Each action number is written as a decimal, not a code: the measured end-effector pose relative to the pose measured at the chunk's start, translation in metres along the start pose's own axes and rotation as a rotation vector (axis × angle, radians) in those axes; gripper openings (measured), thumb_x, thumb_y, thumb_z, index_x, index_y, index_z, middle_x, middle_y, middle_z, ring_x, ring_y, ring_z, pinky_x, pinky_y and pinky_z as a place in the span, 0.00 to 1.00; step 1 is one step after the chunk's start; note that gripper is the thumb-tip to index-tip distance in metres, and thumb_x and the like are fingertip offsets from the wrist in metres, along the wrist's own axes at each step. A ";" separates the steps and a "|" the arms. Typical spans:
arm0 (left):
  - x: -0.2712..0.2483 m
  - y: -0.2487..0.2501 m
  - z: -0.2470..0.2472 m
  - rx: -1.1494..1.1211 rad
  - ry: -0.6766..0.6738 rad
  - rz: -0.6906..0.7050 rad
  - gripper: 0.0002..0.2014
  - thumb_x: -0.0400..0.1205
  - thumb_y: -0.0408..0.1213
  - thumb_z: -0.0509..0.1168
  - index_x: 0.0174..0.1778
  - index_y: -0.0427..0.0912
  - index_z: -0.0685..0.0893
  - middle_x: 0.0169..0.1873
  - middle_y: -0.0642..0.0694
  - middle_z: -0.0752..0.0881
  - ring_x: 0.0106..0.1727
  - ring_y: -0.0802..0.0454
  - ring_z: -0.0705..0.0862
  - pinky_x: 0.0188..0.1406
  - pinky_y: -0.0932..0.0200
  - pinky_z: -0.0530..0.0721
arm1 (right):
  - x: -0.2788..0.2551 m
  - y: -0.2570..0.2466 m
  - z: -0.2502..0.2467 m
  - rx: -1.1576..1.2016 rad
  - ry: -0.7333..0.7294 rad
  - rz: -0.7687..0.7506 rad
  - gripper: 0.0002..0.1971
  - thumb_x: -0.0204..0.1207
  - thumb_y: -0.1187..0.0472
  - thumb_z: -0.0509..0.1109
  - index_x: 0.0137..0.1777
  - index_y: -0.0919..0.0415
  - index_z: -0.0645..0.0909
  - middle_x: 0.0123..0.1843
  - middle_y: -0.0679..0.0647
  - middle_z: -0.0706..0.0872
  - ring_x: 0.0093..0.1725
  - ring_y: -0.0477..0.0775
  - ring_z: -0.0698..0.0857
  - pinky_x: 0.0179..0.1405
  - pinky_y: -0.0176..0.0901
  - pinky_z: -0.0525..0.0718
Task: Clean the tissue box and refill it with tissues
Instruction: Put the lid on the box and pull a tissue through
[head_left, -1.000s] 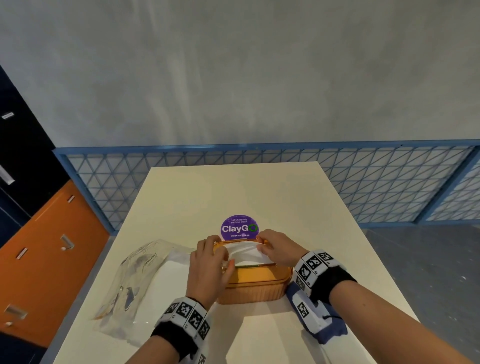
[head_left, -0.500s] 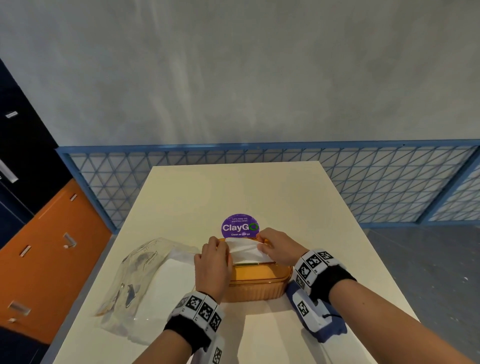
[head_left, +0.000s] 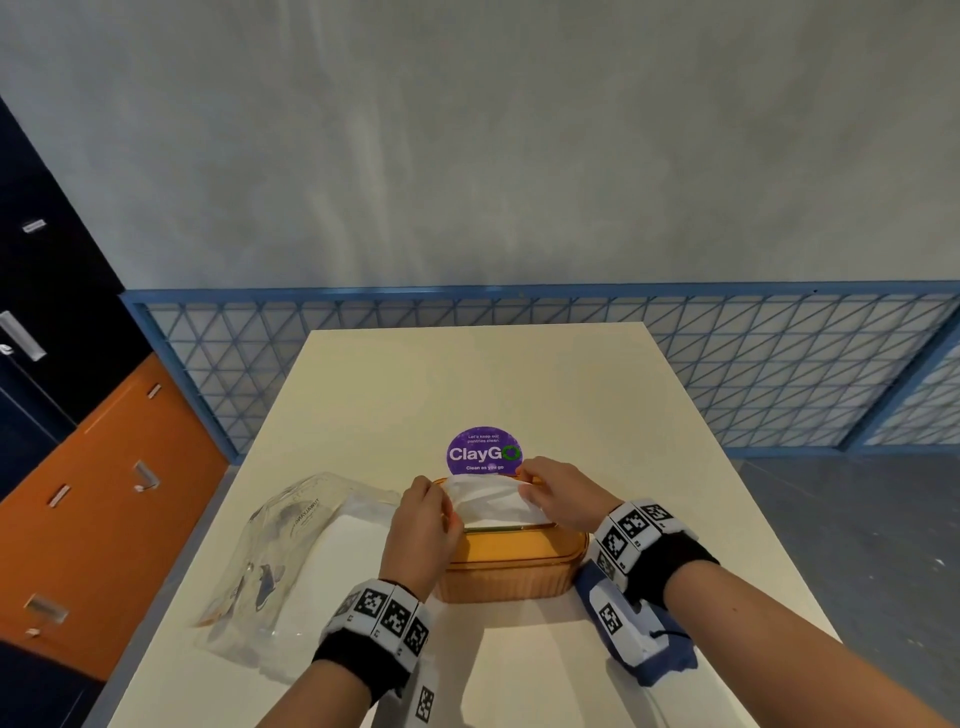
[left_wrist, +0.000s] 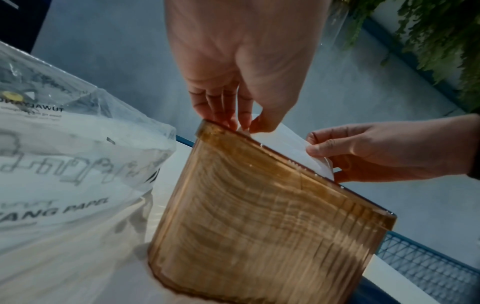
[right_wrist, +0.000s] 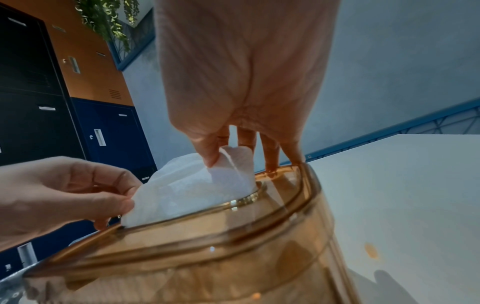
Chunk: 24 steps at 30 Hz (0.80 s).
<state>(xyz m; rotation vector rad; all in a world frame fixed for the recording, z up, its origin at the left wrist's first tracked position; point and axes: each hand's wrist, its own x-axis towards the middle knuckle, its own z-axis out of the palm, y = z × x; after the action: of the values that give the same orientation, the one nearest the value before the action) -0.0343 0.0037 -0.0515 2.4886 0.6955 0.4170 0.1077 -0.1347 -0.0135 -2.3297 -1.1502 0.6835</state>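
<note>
Tissue (head_left: 491, 501) now higher from amber tissue box (head_left: 511, 569), both hands pinching.

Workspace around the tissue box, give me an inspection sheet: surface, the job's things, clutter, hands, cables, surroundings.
Surface: cream table, with a round purple ClayGo sticker beyond the box.
Job's things: amber tissue box standing on the table, lid on; white tissue sticking up through the lid slot; clear plastic tissue pack lying left of the box.
Clutter: blue cloth at the box's right, under the right wrist.
Hands: left hand pinches the tissue's left end; right hand pinches its right end, other fingers on the lid.
Cables: nothing seen.
Surroundings: grey wall, blue mesh railing, orange and navy lockers at left, hanging plants.
</note>
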 end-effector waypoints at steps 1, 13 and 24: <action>0.001 0.001 0.000 -0.011 0.004 0.000 0.04 0.80 0.33 0.62 0.45 0.36 0.79 0.48 0.44 0.77 0.49 0.48 0.78 0.48 0.60 0.78 | 0.000 0.001 0.000 0.007 0.001 0.003 0.09 0.84 0.61 0.57 0.41 0.58 0.68 0.48 0.56 0.77 0.53 0.60 0.79 0.46 0.43 0.73; 0.002 -0.003 -0.003 0.030 -0.063 0.143 0.14 0.80 0.42 0.64 0.62 0.49 0.79 0.57 0.49 0.74 0.59 0.51 0.72 0.56 0.59 0.76 | -0.001 0.002 -0.001 -0.005 0.001 0.002 0.07 0.84 0.59 0.58 0.46 0.61 0.72 0.57 0.62 0.82 0.58 0.61 0.80 0.54 0.49 0.79; 0.024 0.006 -0.014 -0.010 -0.356 -0.084 0.09 0.73 0.45 0.65 0.44 0.48 0.74 0.48 0.50 0.72 0.57 0.48 0.72 0.62 0.47 0.77 | -0.002 0.004 -0.002 0.054 0.017 -0.001 0.05 0.83 0.58 0.60 0.47 0.58 0.73 0.57 0.60 0.82 0.60 0.60 0.80 0.57 0.49 0.81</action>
<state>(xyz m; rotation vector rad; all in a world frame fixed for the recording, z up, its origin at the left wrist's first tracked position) -0.0183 0.0184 -0.0331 2.4235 0.6445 -0.0548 0.1095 -0.1388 -0.0139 -2.2858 -1.1121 0.6850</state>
